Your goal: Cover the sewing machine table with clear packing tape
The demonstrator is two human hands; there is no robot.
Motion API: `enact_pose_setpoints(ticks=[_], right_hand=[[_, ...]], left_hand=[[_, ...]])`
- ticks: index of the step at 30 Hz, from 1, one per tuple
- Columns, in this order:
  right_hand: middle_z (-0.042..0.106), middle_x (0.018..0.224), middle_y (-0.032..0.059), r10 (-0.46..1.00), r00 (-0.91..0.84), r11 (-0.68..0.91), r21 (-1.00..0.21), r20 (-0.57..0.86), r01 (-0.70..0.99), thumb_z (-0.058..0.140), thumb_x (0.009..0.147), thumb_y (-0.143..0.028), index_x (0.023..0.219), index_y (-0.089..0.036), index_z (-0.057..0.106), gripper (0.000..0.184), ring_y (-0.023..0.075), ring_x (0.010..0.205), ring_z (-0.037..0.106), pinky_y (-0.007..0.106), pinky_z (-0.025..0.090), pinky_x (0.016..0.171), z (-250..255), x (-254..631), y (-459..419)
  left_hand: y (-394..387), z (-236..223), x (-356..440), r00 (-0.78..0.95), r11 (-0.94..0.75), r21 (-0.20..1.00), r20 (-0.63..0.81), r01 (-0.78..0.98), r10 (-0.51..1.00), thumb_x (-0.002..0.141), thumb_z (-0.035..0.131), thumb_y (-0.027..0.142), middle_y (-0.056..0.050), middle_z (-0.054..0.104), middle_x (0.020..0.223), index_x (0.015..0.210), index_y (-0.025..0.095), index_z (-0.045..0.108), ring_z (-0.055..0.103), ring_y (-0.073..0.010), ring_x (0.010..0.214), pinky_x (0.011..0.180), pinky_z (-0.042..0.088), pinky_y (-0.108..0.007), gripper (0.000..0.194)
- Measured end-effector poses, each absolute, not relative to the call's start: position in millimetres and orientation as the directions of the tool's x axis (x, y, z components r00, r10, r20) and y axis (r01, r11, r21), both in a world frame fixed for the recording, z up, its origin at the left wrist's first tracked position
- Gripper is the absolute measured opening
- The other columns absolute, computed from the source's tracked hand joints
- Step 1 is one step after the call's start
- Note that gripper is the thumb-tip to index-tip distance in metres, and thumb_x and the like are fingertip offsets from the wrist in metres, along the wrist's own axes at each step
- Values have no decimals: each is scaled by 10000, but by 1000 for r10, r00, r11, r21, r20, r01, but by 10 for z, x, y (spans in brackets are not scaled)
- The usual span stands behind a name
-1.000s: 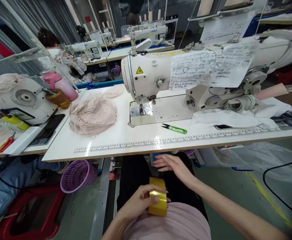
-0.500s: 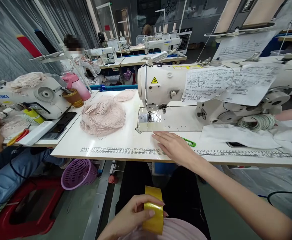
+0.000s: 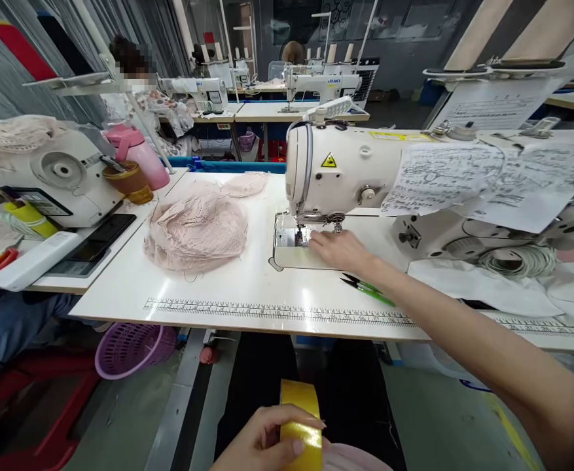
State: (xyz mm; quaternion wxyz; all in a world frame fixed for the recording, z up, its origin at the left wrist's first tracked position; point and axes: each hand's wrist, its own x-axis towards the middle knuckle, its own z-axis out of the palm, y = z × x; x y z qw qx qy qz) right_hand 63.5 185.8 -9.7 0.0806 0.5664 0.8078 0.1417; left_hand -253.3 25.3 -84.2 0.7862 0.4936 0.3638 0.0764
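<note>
My left hand (image 3: 271,435) grips a roll of yellow tape (image 3: 300,425) low in front of my lap, thumb and fingers around its band. My right hand (image 3: 340,250) is on the bed of the white sewing machine (image 3: 345,170), just right of the needle and presser foot (image 3: 300,234). Its fingers are bent and pressed together at the shiny metal plate (image 3: 285,238); what they hold, if anything, is hidden. Green-handled thread snips (image 3: 372,291) lie on the table below my right wrist, partly behind the forearm.
A heap of pale pink lace pieces (image 3: 196,229) lies left of the machine. A printed ruler (image 3: 267,311) runs along the table's front edge. White cloth (image 3: 502,284) and a coil of cord (image 3: 517,260) sit at right. A purple basket (image 3: 134,350) stands below; co-workers are nearby.
My right hand has moved from flat on the table's front up onto the machine bed beside the needle, its fingers now bent. The thread snips show more fully. The left hand still grips the tape.
</note>
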Motion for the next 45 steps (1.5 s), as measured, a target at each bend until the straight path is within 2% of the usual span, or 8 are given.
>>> enact_pose_setpoints(ticks=[6, 11, 13, 18, 20, 22, 27, 45], right_hand=[[652, 1186, 208, 976, 74, -127, 257, 205, 958, 347, 927, -70, 1229, -72, 652, 430, 247, 784, 657, 316, 402, 559, -33, 996, 1756], [598, 1385, 106, 965, -223, 193, 205, 135, 959, 406, 876, -7, 1277, -199, 676, 520, 288, 1161, 582, 399, 501, 862, -115, 935, 1561], [604, 1379, 127, 966, -172, 137, 184, 192, 973, 421, 853, 6, 1151, -151, 737, 462, 332, 1236, 544, 475, 477, 961, -119, 909, 1448], [678, 1264, 86, 982, -116, 175, -476, 150, 862, 498, 1003, -402, 1163, -216, 726, 336, 239, 985, 694, 362, 584, 761, 56, 515, 924], [691, 1250, 83, 957, -280, 272, -556, 72, 785, 618, 915, -572, 1229, -233, 689, 467, 243, 996, 705, 347, 590, 790, 122, 235, 664], [697, 1237, 90, 921, -386, 350, -531, 46, 772, 686, 851, -606, 1274, -227, 648, 570, 257, 995, 708, 351, 583, 791, 146, -17, 459], [731, 1031, 81, 885, -448, 458, -405, 126, 791, 526, 1005, -429, 1128, -182, 657, 305, 197, 851, 698, 296, 513, 679, 93, -255, 285], [550, 681, -13, 711, -636, 687, -102, 299, 720, 413, 1061, -412, 749, -183, 518, 400, 122, 567, 436, 290, 224, 536, 56, -316, 216]], left_hand=[[350, -837, -2550, 772, 578, 797, -477, 176, 421, 838, 704, 541, -104, 694, 1273, 1143, 277, 758, 590, -314, 1253, 1104, 447, -441, 407], [377, -769, -2560, 763, 644, 751, -499, 144, 411, 837, 727, 496, -119, 701, 1255, 1148, 269, 752, 608, -310, 1248, 1089, 473, -449, 386], [383, -735, -2577, 748, 645, 753, -500, 128, 436, 839, 733, 475, -118, 697, 1263, 1152, 270, 749, 615, -303, 1243, 1102, 462, -448, 374], [429, -607, -2538, 752, 662, 749, -460, 43, 471, 847, 736, 438, -102, 715, 1222, 1168, 270, 733, 654, -277, 1193, 1046, 499, -404, 361], [462, -540, -2492, 781, 664, 748, -426, 19, 457, 863, 722, 426, -95, 729, 1195, 1191, 276, 717, 675, -263, 1156, 1014, 514, -389, 361], [494, -475, -2449, 779, 625, 780, -412, 33, 473, 866, 720, 418, -91, 720, 1219, 1194, 271, 718, 669, -257, 1161, 1012, 509, -378, 359], [554, -365, -2390, 806, 564, 825, -361, 41, 470, 885, 703, 367, -89, 717, 1217, 1282, 256, 681, 678, -238, 1119, 1003, 510, -357, 413], [439, -264, -2337, 848, 511, 857, -322, 71, 421, 901, 680, 330, -58, 746, 1096, 1191, 231, 735, 682, -207, 1041, 912, 518, -273, 312]])
